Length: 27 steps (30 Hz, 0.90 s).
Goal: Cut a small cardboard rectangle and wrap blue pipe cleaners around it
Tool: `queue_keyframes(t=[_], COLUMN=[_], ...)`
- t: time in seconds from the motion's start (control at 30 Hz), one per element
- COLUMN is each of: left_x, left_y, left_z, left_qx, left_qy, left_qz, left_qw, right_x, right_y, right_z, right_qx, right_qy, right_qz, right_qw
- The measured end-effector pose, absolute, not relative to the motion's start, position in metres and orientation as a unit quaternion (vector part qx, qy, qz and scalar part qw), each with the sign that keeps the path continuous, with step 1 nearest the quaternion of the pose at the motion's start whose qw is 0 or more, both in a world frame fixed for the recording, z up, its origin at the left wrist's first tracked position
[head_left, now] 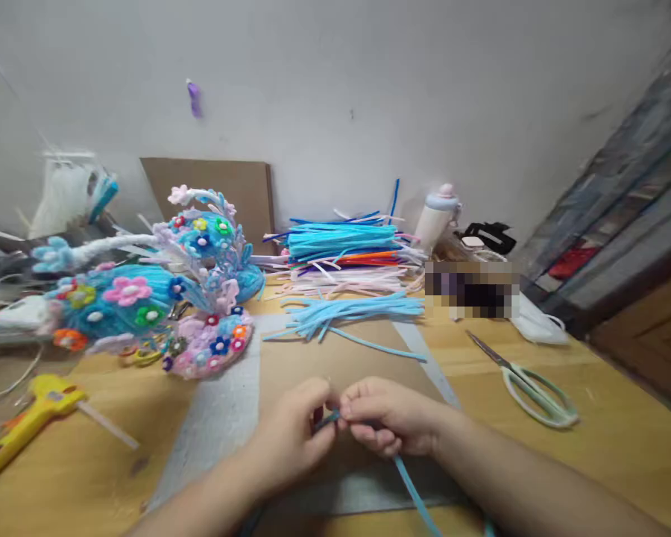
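My left hand (302, 429) and my right hand (388, 418) meet above a brown cardboard sheet (352, 365). Both are closed on a light blue pipe cleaner (417, 496), fingertips nearly touching. One length of it hangs from below my right hand toward the front edge; the part inside my fingers is mostly hidden. Just beyond the hands lies a loose bunch of light blue pipe cleaners (352, 309), with one strand stretched out to the right.
Left stand flower-covered pipe-cleaner pieces (128, 294) and a yellow glue gun (30, 421). Scissors (537, 388) lie on the right. Behind are stacked coloured pipe cleaners (341, 246), a white bottle (436, 220) and a cardboard panel (212, 194) against the wall.
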<state>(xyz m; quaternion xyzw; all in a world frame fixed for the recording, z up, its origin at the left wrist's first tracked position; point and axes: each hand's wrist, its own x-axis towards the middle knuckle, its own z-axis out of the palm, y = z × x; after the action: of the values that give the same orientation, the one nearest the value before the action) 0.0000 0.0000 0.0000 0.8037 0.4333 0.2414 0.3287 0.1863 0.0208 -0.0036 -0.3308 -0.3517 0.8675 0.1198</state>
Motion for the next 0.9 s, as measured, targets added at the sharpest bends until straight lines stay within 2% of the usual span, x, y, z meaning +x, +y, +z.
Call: queue_keyframes(t=[0.2, 0.57, 0.77, 0.9], left_x=[-0.005, -0.005, -0.001, 0.002], left_y=[0.002, -0.004, -0.005, -0.009], left_z=[0.000, 0.006, -0.004, -0.008], left_qx=[0.828, 0.866, 0.899, 0.895], left_qy=[0.419, 0.427, 0.394, 0.392], left_qz=[0.222, 0.158, 0.187, 0.208], left_qw=[0.300, 0.206, 0.033, -0.047], right_x=[0.188, 0.184, 0.184, 0.175], right_y=[0.027, 0.024, 0.027, 0.019], right_z=[-0.001, -0.006, -0.007, -0.007], right_qx=[-0.345, -0.356, -0.341, -0.381], right_qy=[-0.330, -0.342, -0.295, -0.448], right_qz=[0.868, 0.861, 0.893, 0.804], right_qw=[0.139, 0.123, 0.014, 0.086])
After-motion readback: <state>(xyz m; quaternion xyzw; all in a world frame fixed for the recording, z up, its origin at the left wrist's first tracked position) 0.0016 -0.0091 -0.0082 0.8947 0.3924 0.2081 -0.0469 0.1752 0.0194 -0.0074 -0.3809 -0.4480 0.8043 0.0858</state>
